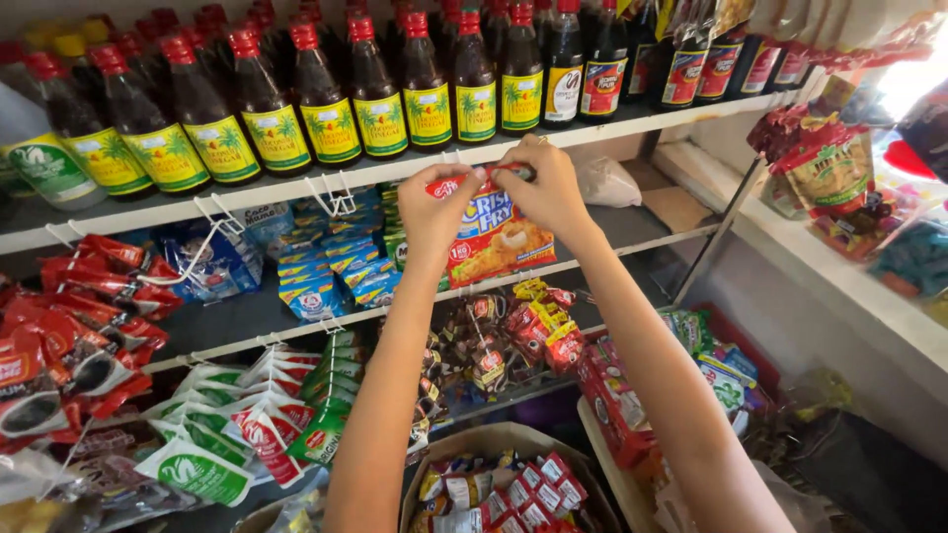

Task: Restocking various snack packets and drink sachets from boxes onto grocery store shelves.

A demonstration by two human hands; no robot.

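Both my hands reach up to the white shelf edge. My left hand and my right hand pinch the top of a red and yellow breading-mix packet that hangs below the shelf lip, near a white wire hook. The packet's top edge is partly hidden by my fingers. Above it stands a row of dark sauce bottles with red caps and yellow labels.
Hooks to the left carry blue sachets, red coffee sachets and green and white packets. Small snack packs hang below. A cardboard box of sachets sits low. More packets hang on the right.
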